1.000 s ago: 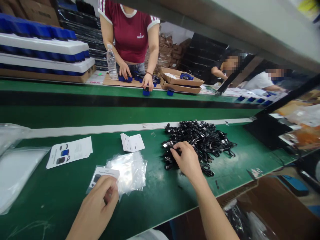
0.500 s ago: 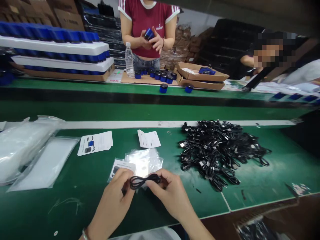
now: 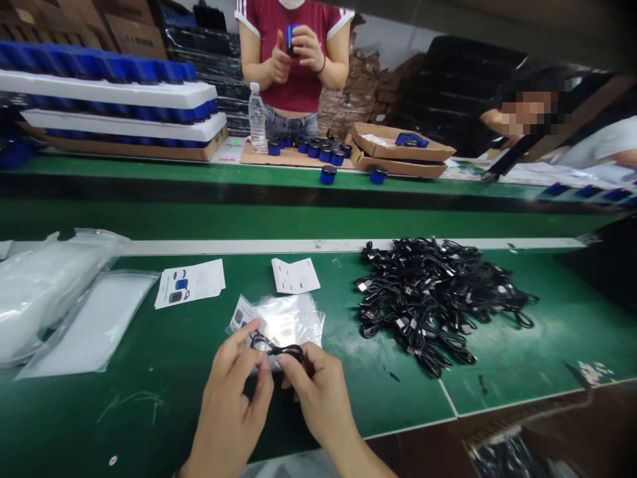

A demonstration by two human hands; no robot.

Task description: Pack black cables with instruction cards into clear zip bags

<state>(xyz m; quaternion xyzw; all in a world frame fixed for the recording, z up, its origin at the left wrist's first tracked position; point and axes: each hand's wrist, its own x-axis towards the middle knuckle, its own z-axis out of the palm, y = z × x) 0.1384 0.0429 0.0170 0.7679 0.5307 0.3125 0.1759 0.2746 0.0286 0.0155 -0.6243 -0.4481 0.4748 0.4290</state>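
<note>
A bundled black USB cable is pinched at its right end by my right hand, which is closed. My left hand is closed at the mouth of a small clear plastic bag with a printed leaflet in it. The cable's left loop looks greyish, as though behind the bag's film; the fingers partly hide it. Under and beyond my hands lies a pile of clear plastic bags. A large heap of black cables is to the right.
On the green table are a stack of leaflets, a folded leaflet and large packs of plastic bags at left. Beyond a raised green ledge, a person in a red shirt holds a blue jar-like item.
The cable has moved slightly left and down, its left loop now at the plastic bag. My left hand has shifted to the bag with the leaflet, which has tilted.
</note>
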